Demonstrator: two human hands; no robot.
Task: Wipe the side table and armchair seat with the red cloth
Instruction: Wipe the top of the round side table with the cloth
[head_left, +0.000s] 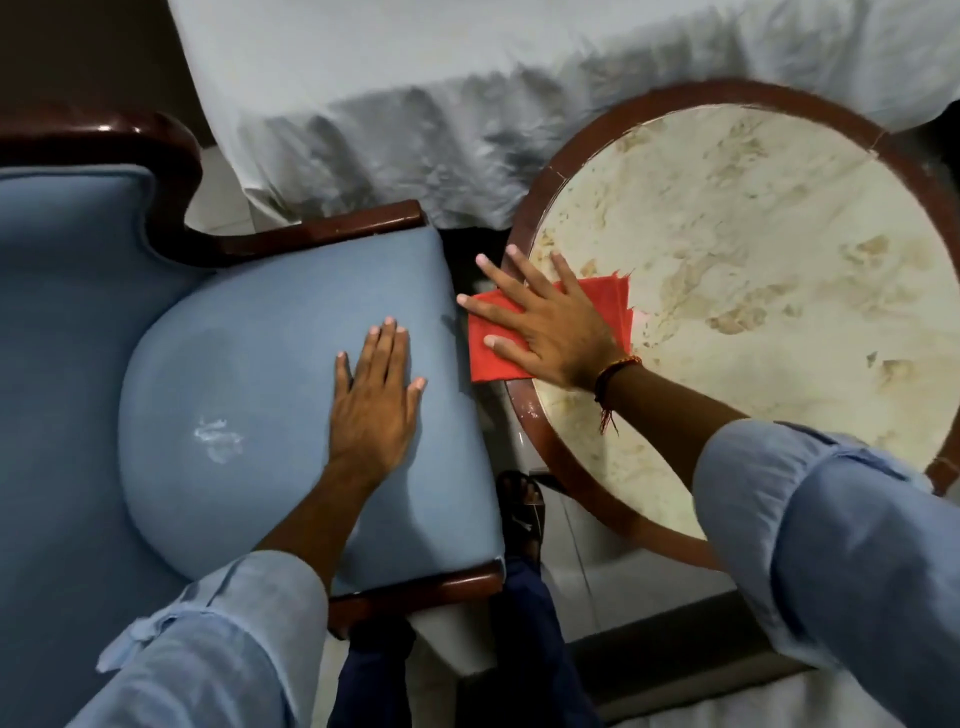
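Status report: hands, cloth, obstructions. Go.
Right hand flat on cloth at table rim. Left hand flat on seat, empty. White smear on seat. Nothing blocking.

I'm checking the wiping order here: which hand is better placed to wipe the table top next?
Right. The right hand lies flat on the red cloth at the side table rim, so it probably only needs to sweep inward. The left hand rests flat on the armchair seat, without a cloth.
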